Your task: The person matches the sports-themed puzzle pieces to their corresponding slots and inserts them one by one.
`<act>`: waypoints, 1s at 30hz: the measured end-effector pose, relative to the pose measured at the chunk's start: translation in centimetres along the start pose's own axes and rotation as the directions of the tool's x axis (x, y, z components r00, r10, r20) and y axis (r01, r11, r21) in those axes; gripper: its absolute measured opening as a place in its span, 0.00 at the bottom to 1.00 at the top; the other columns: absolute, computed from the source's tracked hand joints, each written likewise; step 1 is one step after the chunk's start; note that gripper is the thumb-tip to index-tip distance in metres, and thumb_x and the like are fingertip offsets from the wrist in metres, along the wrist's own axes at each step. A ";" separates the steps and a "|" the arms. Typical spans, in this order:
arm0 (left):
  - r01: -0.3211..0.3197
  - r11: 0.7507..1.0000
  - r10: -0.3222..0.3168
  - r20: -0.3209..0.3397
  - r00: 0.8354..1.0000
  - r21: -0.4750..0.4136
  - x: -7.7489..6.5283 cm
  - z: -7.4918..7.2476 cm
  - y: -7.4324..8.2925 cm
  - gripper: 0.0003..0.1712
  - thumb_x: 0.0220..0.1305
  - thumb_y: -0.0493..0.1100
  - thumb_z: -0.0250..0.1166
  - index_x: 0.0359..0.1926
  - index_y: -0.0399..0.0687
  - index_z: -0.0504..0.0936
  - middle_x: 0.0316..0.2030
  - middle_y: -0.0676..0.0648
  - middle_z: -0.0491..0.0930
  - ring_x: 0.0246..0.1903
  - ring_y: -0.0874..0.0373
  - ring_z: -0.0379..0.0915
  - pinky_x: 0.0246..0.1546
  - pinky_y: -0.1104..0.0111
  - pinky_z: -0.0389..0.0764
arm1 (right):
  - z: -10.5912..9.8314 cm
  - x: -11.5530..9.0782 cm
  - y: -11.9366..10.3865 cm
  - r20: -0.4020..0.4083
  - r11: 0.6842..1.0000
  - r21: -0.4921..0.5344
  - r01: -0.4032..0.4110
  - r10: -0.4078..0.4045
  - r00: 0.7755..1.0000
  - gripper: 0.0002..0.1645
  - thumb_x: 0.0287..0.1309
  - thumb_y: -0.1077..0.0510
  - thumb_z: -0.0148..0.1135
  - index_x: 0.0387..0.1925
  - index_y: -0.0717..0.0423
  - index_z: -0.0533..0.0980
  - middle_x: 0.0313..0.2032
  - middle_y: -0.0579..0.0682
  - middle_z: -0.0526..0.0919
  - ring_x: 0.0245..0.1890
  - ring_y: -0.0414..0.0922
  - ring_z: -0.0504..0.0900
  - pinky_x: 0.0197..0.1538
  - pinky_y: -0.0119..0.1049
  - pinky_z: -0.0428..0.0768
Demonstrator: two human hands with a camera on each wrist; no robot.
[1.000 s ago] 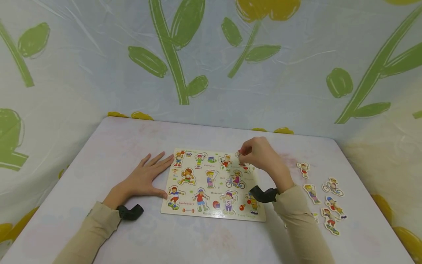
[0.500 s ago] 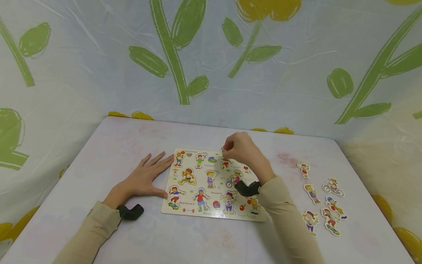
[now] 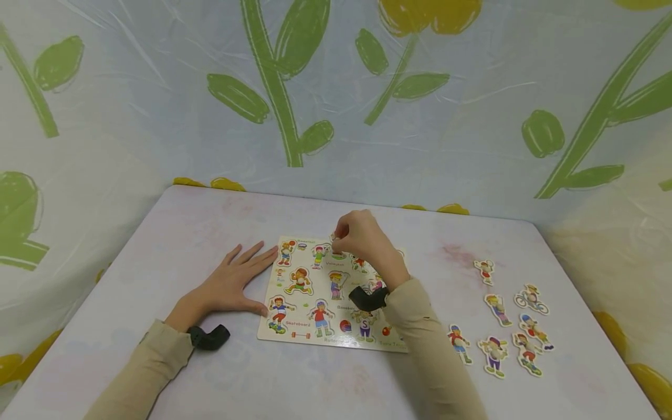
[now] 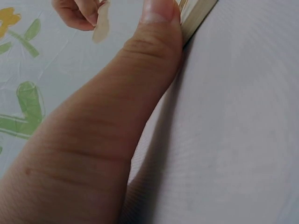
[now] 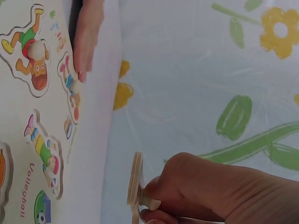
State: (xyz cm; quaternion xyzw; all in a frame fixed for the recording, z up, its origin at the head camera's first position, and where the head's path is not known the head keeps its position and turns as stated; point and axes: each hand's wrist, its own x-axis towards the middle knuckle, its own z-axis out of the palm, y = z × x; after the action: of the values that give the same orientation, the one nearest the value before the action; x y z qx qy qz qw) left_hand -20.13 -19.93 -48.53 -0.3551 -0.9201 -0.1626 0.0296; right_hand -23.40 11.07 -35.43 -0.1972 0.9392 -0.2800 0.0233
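My left hand (image 3: 231,286) lies flat with fingers spread on the table, its fingertips and thumb against the left edge of a wooden peg puzzle board (image 3: 319,290). My right hand (image 3: 363,238) is above the board's upper middle. It pinches a wooden puzzle piece (image 5: 135,179) by its small knob (image 5: 150,203). In the right wrist view the piece is edge-on and off the board, so its picture is hidden. The left wrist view shows the piece's pale back (image 4: 101,25) and my left thumb (image 4: 149,51) touching the board's edge.
Several loose puzzle pieces lie right of the board, among them a bicycle rider (image 3: 531,299), a skateboarder (image 3: 527,353) and a baseball player (image 3: 493,356). Sports figures and English words cover the board. A flowered sheet (image 3: 336,175) hangs behind the table (image 3: 210,379).
My right hand has moved left across the top of the board with the puzzle piece. More loose pieces show where the forearm covered them. My left hand has stayed in place.
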 end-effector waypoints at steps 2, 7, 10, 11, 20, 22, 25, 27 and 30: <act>-0.003 1.000 0.003 -0.004 1.000 0.001 0.1 0.0 0.0 0.72 0.40 0.86 0.61 0.79 0.52 0.52 0.77 0.51 0.52 0.76 0.45 0.40 0.71 0.40 0.38 | 0.5 0.4 0.0 -0.003 1.000 0.009 0.006 -0.006 1.000 0.03 0.48 0.63 0.70 0.24 0.58 0.82 0.24 0.48 0.82 0.22 0.44 0.76 0.24 0.34 0.76; -0.006 1.000 0.006 -0.001 1.000 0.002 0.1 0.1 0.1 0.71 0.41 0.85 0.61 0.78 0.51 0.53 0.77 0.51 0.52 0.76 0.44 0.41 0.71 0.39 0.39 | 1.7 1.2 0.1 -0.010 1.000 0.024 0.016 -0.016 1.000 0.05 0.47 0.63 0.72 0.22 0.57 0.82 0.22 0.47 0.82 0.21 0.43 0.76 0.24 0.34 0.75; -0.004 1.000 0.004 0.002 1.000 -0.001 0.0 0.0 0.2 0.71 0.41 0.86 0.61 0.78 0.51 0.52 0.77 0.52 0.52 0.76 0.45 0.41 0.71 0.40 0.39 | 2.5 1.5 0.1 -0.010 1.000 0.028 0.007 -0.007 1.000 0.07 0.46 0.63 0.74 0.20 0.56 0.81 0.20 0.47 0.81 0.21 0.43 0.74 0.23 0.33 0.73; -0.004 1.000 0.004 0.002 1.000 -0.003 0.0 0.0 0.3 0.72 0.41 0.86 0.61 0.78 0.51 0.52 0.77 0.52 0.52 0.76 0.45 0.41 0.71 0.40 0.39 | 2.7 1.6 0.1 -0.008 1.000 0.028 0.002 -0.002 1.000 0.08 0.45 0.62 0.74 0.20 0.56 0.81 0.20 0.47 0.80 0.21 0.43 0.74 0.23 0.33 0.73; 0.000 1.000 0.000 0.024 1.000 -0.002 -0.1 -0.1 -0.1 0.72 0.41 0.85 0.61 0.79 0.52 0.51 0.78 0.52 0.50 0.76 0.45 0.38 0.71 0.41 0.37 | 4.0 2.2 0.0 -0.006 0.998 -0.020 -0.053 0.052 0.999 0.09 0.46 0.61 0.75 0.21 0.56 0.80 0.21 0.47 0.80 0.23 0.44 0.74 0.24 0.32 0.73; 0.000 1.000 0.001 0.025 1.000 -0.009 -0.1 -0.2 0.0 0.72 0.41 0.86 0.60 0.79 0.53 0.50 0.78 0.53 0.49 0.77 0.46 0.38 0.72 0.41 0.35 | 4.2 2.3 0.0 0.001 0.998 -0.024 -0.066 0.066 0.998 0.10 0.47 0.60 0.76 0.20 0.56 0.80 0.22 0.47 0.80 0.24 0.44 0.74 0.25 0.32 0.73; 0.001 1.000 -0.001 0.027 1.000 -0.008 0.0 -0.2 0.0 0.71 0.42 0.86 0.59 0.79 0.53 0.50 0.78 0.53 0.49 0.77 0.47 0.37 0.72 0.42 0.35 | 4.5 2.4 0.0 0.015 0.996 -0.015 -0.084 0.084 0.996 0.10 0.47 0.60 0.76 0.20 0.56 0.80 0.22 0.48 0.79 0.24 0.44 0.74 0.25 0.33 0.73; 0.002 1.000 -0.002 0.025 1.000 -0.005 0.0 -0.2 0.0 0.71 0.42 0.87 0.59 0.79 0.53 0.50 0.78 0.54 0.49 0.77 0.47 0.38 0.72 0.42 0.36 | 4.7 2.4 0.0 0.020 0.996 -0.014 -0.089 0.089 0.996 0.11 0.48 0.60 0.76 0.20 0.55 0.80 0.22 0.48 0.79 0.24 0.44 0.74 0.25 0.33 0.73; -0.002 1.000 0.002 0.014 1.000 -0.006 0.1 -0.2 0.0 0.71 0.41 0.86 0.60 0.79 0.52 0.51 0.77 0.53 0.50 0.76 0.46 0.39 0.71 0.41 0.37 | 5.0 2.4 0.1 0.026 0.996 -0.016 -0.092 0.092 0.995 0.10 0.49 0.61 0.74 0.20 0.55 0.79 0.22 0.49 0.78 0.22 0.44 0.73 0.25 0.33 0.72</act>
State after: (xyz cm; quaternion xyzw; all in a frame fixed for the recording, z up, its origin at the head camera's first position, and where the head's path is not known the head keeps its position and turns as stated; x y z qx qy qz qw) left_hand -20.21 -19.99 -48.32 -0.3574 -0.9194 -0.1627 0.0224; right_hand -24.91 7.63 -39.56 -0.1576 0.9490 -0.2690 0.0474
